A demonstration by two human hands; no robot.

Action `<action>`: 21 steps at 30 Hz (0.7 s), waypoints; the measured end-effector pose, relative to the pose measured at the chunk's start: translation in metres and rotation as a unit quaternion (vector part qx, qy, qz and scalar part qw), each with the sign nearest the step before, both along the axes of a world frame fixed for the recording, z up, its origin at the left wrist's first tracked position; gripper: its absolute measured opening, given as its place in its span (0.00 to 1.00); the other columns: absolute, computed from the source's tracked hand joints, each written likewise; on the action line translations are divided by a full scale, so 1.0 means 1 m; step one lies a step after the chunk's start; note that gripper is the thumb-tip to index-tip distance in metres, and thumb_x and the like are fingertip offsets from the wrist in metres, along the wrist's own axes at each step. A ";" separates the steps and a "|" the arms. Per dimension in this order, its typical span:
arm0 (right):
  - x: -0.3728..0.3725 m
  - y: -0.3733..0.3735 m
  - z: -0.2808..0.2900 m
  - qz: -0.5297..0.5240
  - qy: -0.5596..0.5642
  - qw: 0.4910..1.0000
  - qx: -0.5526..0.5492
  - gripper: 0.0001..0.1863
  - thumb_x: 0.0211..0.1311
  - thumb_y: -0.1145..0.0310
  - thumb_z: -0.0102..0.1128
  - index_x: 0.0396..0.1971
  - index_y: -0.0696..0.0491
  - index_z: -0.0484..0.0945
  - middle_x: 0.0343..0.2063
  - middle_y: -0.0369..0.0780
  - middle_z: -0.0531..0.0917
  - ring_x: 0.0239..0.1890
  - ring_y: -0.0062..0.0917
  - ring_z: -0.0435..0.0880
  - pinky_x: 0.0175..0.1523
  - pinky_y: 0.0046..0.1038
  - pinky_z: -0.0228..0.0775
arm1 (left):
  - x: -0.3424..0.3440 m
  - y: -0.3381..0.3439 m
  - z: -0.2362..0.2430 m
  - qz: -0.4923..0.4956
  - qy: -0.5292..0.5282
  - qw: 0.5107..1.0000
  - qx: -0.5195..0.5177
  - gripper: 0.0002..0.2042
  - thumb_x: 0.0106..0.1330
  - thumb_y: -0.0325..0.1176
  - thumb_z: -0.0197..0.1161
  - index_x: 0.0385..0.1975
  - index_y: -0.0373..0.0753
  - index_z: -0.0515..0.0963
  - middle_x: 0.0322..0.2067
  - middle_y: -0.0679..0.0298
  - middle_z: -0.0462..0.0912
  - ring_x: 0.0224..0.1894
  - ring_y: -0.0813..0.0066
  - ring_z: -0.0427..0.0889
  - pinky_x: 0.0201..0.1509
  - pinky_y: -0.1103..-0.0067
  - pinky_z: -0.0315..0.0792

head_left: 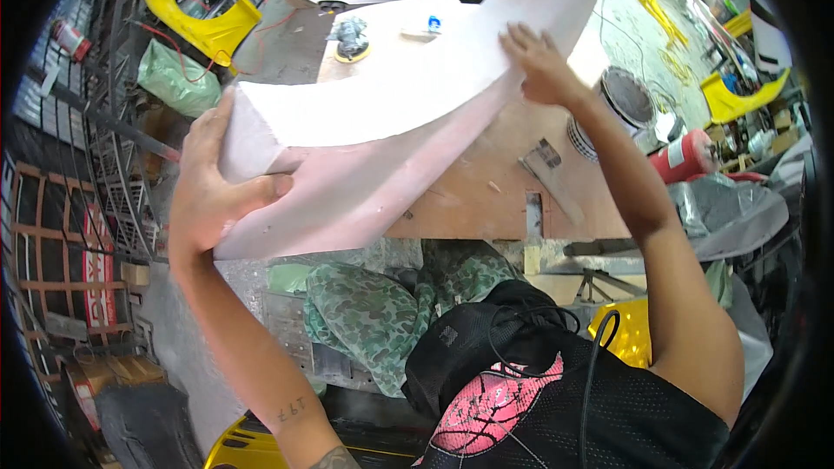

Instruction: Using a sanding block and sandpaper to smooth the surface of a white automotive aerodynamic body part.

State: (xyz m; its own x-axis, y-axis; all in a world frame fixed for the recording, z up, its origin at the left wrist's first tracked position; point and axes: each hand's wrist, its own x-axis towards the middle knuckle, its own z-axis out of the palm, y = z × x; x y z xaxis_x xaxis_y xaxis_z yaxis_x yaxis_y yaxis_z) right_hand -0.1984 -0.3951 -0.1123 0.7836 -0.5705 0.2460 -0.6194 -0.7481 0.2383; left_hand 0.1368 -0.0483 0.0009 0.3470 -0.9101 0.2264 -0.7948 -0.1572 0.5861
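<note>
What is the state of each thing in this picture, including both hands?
Left hand: closed on the near end of the white panel.
Right hand: flat on the panel, fingers spread.
White panel: lifted, curved, above the table.
Wooden table: dusty, partly covered.
Sander: lying on the table, untouched.
Red cylinder: lying on its side.

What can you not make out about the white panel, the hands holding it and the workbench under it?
Head view only:
- White panel: far end cut off by the top edge.
- Left hand: fingers hidden behind the panel.
- Right hand: palm pressed on the panel, unseen.
- Wooden workbench: left part covered by the panel.
- Sander: too small for detail.
</note>
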 end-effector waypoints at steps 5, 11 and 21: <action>0.068 0.117 -0.006 0.176 -0.105 0.936 0.287 0.49 0.49 0.75 0.68 0.74 0.66 0.57 0.74 0.58 0.62 0.79 0.46 0.56 0.82 0.42 0.46 | 0.006 -0.002 0.001 0.009 -0.028 0.999 0.018 0.62 0.31 0.52 0.80 0.73 0.27 0.63 0.69 0.43 0.66 0.72 0.50 0.65 0.77 0.65 0.56; 0.131 0.200 0.027 0.341 -0.340 0.799 0.361 0.43 0.45 0.70 0.70 0.63 0.70 0.67 0.64 0.61 0.72 0.71 0.50 0.69 0.75 0.40 0.62 | 0.009 -0.008 0.003 -0.014 0.048 0.999 0.018 0.64 0.31 0.53 0.80 0.74 0.26 0.61 0.69 0.45 0.66 0.71 0.54 0.66 0.76 0.66 0.57; 0.058 0.056 -0.019 0.198 -0.106 0.948 0.227 0.44 0.55 0.75 0.69 0.75 0.52 0.63 0.75 0.45 0.65 0.76 0.40 0.65 0.79 0.44 0.56 | 0.054 -0.023 0.008 -0.026 0.127 0.991 0.043 0.57 0.42 0.51 0.78 0.75 0.29 0.61 0.63 0.49 0.75 0.62 0.61 0.77 0.68 0.71 0.67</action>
